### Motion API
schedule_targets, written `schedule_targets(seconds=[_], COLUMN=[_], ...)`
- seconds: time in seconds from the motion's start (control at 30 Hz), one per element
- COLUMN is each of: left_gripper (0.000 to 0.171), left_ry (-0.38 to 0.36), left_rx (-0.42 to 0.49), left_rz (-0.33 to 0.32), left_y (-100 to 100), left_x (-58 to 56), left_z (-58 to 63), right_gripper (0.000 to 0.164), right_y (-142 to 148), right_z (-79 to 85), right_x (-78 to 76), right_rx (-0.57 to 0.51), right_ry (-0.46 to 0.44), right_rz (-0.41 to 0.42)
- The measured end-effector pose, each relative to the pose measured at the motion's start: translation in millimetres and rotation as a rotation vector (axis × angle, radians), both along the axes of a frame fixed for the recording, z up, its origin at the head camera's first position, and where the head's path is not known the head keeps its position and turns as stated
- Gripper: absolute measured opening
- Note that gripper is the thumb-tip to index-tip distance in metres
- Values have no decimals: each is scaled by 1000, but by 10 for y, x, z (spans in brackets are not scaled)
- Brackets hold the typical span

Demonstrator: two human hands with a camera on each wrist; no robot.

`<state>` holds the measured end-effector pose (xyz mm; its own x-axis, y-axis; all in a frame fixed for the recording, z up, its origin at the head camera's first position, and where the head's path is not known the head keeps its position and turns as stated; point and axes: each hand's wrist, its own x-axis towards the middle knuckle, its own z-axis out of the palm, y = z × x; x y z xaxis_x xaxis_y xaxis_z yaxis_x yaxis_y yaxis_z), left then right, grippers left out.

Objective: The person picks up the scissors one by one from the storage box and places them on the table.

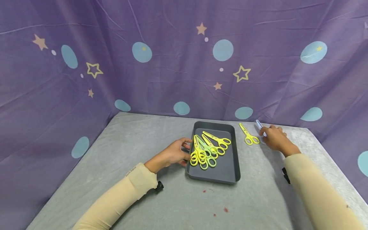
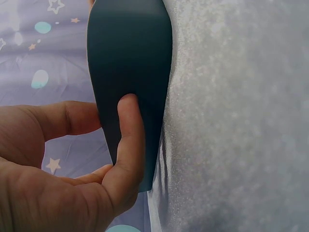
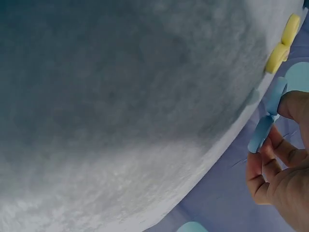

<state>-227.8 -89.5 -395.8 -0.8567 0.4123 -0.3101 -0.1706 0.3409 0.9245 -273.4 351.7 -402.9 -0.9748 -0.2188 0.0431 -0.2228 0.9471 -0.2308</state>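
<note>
A dark grey tray [image 1: 224, 174] lies on the table, holding several pairs of yellow scissors [image 1: 198, 150] and light green scissors [image 1: 212, 162], heaped toward its left side. My left hand [image 1: 175, 153] grips the tray's left wall; in the left wrist view one finger lies along the outer wall [image 2: 130, 48] and other fingers pass behind its edge. My right hand [image 1: 274, 137] pinches light blue scissors [image 1: 259, 124] by the handles at the table's back right. Both blue loops [image 3: 262, 133] show between thumb and fingers in the right wrist view, just above the table surface.
Between the tray and my right hand lies one pair of yellow scissors [image 1: 249, 137]. A purple curtain [image 1: 178, 73] hangs behind and left of the grey cloth-covered table [image 1: 143, 131]. Small red spots [image 1: 225, 209] mark the cloth in front of the tray.
</note>
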Motion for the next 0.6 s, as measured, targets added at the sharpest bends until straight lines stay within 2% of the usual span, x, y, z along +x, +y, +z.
schedule_targets(seconds=[0.23,0.6], left_gripper=[75,76], left_ry=[-3,-3], left_rx=[7,11], left_rz=[1,0], left_y=[1,-5], left_x=[4,-2], left_z=[-1,-10], right_gripper=[23,21], right_y=[60,-16], right_z=[-49,-88], right_x=[-62,-101], right_rx=[5,4], right_ry=[-56,-71], right_rz=[-12,21])
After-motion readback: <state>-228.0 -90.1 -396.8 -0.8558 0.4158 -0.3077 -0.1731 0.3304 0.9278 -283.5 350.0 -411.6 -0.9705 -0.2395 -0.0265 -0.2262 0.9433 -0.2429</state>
